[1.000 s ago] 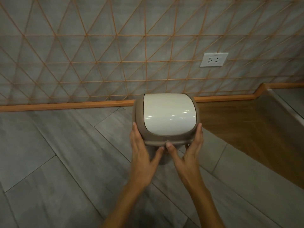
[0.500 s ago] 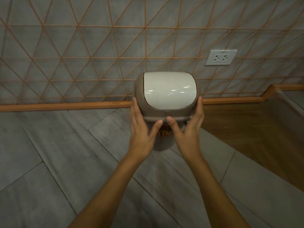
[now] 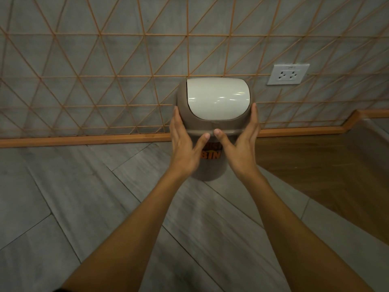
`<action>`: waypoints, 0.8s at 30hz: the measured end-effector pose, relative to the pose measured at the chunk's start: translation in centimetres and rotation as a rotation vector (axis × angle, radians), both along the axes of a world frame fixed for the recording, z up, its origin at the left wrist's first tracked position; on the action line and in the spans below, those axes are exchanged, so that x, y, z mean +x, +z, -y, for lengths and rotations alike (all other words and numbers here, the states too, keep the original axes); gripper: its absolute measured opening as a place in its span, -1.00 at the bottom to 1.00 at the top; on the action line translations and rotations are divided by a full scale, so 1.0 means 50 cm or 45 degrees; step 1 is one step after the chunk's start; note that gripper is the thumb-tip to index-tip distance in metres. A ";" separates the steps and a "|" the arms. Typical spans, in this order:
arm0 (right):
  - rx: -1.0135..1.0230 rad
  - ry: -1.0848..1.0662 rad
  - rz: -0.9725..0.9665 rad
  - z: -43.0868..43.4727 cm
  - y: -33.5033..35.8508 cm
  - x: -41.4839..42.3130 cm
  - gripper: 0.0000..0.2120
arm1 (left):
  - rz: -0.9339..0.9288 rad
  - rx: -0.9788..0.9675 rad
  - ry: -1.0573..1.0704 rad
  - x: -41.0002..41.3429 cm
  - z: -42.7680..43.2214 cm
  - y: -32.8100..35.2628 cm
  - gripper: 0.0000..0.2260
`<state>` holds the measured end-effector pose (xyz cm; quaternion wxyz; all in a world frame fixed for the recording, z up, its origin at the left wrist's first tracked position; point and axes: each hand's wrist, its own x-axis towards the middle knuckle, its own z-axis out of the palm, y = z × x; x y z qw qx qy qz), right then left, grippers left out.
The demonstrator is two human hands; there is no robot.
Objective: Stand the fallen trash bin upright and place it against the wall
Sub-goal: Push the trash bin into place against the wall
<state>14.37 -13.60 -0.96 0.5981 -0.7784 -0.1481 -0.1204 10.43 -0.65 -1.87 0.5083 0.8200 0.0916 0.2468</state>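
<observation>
The trash bin (image 3: 212,169) is brown with a white swing lid (image 3: 217,99) and an orange label reading BIN. It stands upright, its base on the grey floor close to the wall (image 3: 105,70). My left hand (image 3: 185,148) grips the left side of its rim, thumb on the front lip. My right hand (image 3: 242,146) holds the right side the same way. Both thumbs almost meet at the front. The bin's back is hidden, so I cannot tell whether it touches the wall.
An orange skirting board (image 3: 84,140) runs along the wall's foot. A white power socket (image 3: 288,74) sits on the wall to the bin's right. Brown wooden flooring (image 3: 326,175) begins at the right, where the skirting steps up.
Both hands have carried the bin away from me toward the wall, arms stretched further out. The bin's body and label now show below the lid.
</observation>
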 end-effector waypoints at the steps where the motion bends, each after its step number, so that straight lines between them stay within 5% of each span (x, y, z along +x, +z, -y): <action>1: -0.003 0.004 -0.004 -0.002 0.000 0.005 -0.03 | -0.003 0.003 -0.001 0.005 -0.002 0.001 -0.10; 24: -0.033 0.025 -0.023 -0.016 0.003 0.049 -0.01 | 0.001 0.039 -0.002 0.049 -0.017 -0.004 -0.08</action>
